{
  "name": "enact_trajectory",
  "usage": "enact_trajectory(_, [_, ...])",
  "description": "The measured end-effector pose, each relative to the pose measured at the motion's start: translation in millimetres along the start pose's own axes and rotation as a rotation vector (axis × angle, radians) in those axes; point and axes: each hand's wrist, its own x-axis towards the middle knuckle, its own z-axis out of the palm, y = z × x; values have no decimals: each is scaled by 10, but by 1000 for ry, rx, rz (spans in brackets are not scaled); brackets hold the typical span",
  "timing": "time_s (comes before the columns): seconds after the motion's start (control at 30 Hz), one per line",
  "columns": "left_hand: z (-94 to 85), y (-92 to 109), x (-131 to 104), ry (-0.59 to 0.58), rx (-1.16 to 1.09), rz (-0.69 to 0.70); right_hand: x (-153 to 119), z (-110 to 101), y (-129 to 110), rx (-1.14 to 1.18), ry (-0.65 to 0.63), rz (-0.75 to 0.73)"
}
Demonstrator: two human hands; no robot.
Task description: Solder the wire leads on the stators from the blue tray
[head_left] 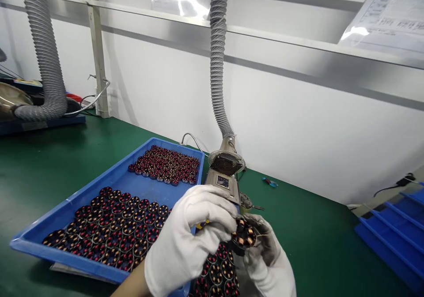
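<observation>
White-gloved, the right hand [270,259] grips one round coil part [244,235] before the metal fixture [228,186]; the left hand [194,235] bends fingers to its edge, whether pinching I cannot tell. From my distant seat, I judge this piece is in work. Similar parts [129,219] stand in the blue tray [127,184]; which are done, which left, I cannot separate.
</observation>
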Motion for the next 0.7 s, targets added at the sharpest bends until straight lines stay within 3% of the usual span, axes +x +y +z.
enact_trajectory(0.13, [-24, 9, -34, 98, -74, 1, 3, 28, 32, -140, 140, -212])
enact_trajectory(0.23, [-22, 12, 0, 170, -203, -221, -12, 85, 100, -286, 179, -502])
enact_trajectory(0.33, [37, -14, 47, 28, -387, -483, -61, 119, 223, -476, 161, -770])
enact_trajectory(0.4, [120, -51, 56, -49, -466, -550, -83, 89, 300, -614, 120, -867])
enact_trajectory(0.5, [265, -127, 38, 107, -630, -567, -69, -17, 324, -714, 61, -897])
enact_trajectory(0.6, [324, -193, 24, 322, -849, -452, -39, -81, 247, -728, 35, -848])
enact_trajectory(0.7, [260, -194, 41, 415, -840, -393, -63, 4, 221, -647, 176, -852])
